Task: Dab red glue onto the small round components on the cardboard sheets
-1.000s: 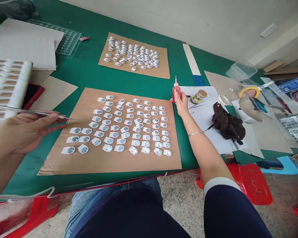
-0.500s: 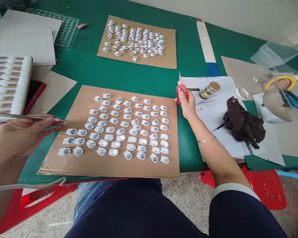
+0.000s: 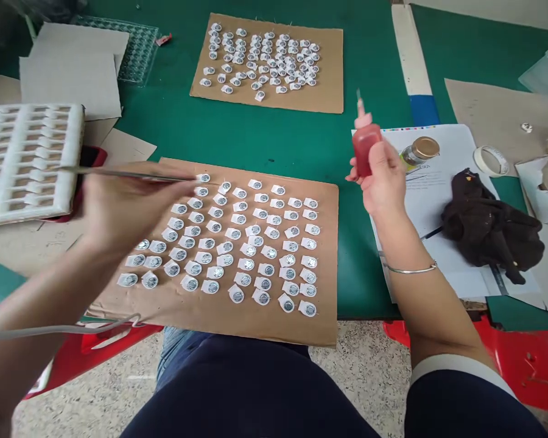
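From here, the near board point(image 3: 237, 322) carries spaced rows of discs point(image 3: 215, 272), the far board point(image 3: 331, 73) a tighter crowd. I can't tell which are finished or what remains. The left hand point(image 3: 125, 213) grips a thin tool point(image 3: 141, 176) over the near rows; the right hand point(image 3: 386, 182) clasps a red bottle point(image 3: 365, 146), tip up.

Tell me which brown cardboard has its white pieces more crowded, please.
The far cardboard: its pieces bunch together, while those on the near cardboard lie farther apart.
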Available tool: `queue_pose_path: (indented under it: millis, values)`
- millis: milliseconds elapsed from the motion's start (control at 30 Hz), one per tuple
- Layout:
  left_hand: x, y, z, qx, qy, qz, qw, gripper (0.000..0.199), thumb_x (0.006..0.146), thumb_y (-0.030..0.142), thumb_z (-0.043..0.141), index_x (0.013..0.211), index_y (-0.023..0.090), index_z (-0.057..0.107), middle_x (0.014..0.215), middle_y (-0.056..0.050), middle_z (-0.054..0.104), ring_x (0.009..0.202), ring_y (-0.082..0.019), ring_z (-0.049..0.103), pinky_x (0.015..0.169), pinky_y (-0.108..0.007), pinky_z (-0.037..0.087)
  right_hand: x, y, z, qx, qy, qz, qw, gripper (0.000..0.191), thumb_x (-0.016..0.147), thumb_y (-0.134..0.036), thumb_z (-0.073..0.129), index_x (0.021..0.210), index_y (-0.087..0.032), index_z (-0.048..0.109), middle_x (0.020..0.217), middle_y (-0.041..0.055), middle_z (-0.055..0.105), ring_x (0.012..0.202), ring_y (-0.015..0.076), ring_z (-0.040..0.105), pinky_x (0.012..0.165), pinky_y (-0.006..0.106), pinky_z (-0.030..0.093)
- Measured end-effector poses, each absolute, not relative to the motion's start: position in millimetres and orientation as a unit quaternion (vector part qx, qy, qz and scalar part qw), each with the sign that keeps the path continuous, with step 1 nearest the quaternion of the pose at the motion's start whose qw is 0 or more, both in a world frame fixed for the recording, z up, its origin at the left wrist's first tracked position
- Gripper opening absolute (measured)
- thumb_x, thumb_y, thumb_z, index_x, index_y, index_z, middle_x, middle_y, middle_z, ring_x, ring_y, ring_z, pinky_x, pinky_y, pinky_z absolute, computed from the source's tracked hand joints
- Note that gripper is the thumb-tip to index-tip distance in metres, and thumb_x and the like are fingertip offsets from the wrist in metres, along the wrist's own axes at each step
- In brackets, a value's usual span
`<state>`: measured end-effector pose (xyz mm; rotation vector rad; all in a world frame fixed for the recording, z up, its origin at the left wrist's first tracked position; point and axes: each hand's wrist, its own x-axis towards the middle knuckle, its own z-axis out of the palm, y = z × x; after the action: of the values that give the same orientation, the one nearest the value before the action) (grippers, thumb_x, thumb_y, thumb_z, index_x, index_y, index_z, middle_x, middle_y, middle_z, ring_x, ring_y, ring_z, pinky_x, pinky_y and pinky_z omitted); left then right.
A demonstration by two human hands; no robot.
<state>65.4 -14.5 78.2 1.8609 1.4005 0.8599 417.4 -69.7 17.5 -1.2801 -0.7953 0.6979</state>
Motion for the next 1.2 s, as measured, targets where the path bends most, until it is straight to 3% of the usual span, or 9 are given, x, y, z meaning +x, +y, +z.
queue_pose_path:
  millis: [67,133,433,733,1000,1200]
  values:
    - [115,-19,78,0.767,0.453,0.299,0.342,0.017,0.073,0.031,0.070,0.082,0.017,0.070,0.083,-0.002,0.069,0.079,-0.018,0.065,0.071,-0.031,0.054,417,-67,32,-0.542,-0.337,0.334,0.694,0.041,0.073,-0.061,0.053,0.095,-0.026,0.057,0.067,-0.0031,0.058,0.050,0.0091,0.052,0.046,0.024,0.044]
    - [156,-22,68,0.780,0.388,0.273,0.408,0.014,0.076,0.028,0.066,0.083,0.016,0.069,0.073,-0.002,0.068,0.067,-0.016,0.065,0.056,-0.027,0.052,416,-70,40,-0.522,-0.322,0.351,0.707,0.043,0.075,-0.064,0.049,0.090,-0.025,0.056,0.062,-0.0042,0.055,0.047,0.0084,0.050,0.046,0.024,0.043]
    - [228,-6,11,0.814,0.305,0.250,0.426,0.004,0.076,0.018,0.061,0.074,0.016,0.063,0.071,-0.002,0.067,0.063,-0.013,0.063,0.052,-0.023,0.047,424,-91,44,-0.514,-0.303,0.320,0.736,0.027,0.072,-0.052,0.059,0.079,-0.027,0.056,0.061,-0.0059,0.052,0.042,0.0067,0.043,0.040,0.023,0.035]
    - [226,-5,12,0.839,0.265,0.235,0.413,0.008,0.078,0.016,0.057,0.077,0.017,0.065,0.078,-0.002,0.069,0.068,-0.012,0.062,0.057,-0.023,0.047,430,-102,61,-0.503,-0.327,0.400,0.692,0.030,0.066,-0.052,0.066,0.081,-0.027,0.060,0.080,-0.0022,0.059,0.046,0.0044,0.037,0.041,0.023,0.032]
    - [214,-15,19,0.856,0.234,0.237,0.394,0.008,0.081,0.018,0.059,0.080,0.017,0.066,0.079,-0.005,0.068,0.070,-0.013,0.061,0.060,-0.025,0.048,422,-96,58,-0.477,-0.290,0.359,0.748,0.037,0.073,-0.062,0.052,0.073,-0.025,0.055,0.062,-0.0019,0.049,0.052,0.0128,0.054,0.039,0.026,0.035]
    - [217,-17,15,0.867,0.221,0.246,0.372,0.004,0.078,0.015,0.062,0.076,0.015,0.065,0.073,-0.004,0.067,0.066,-0.012,0.060,0.058,-0.024,0.047,421,-96,61,-0.499,-0.239,0.369,0.747,0.043,0.076,-0.064,0.045,0.076,-0.023,0.055,0.077,0.0022,0.061,0.051,0.0099,0.054,0.033,0.020,0.029]
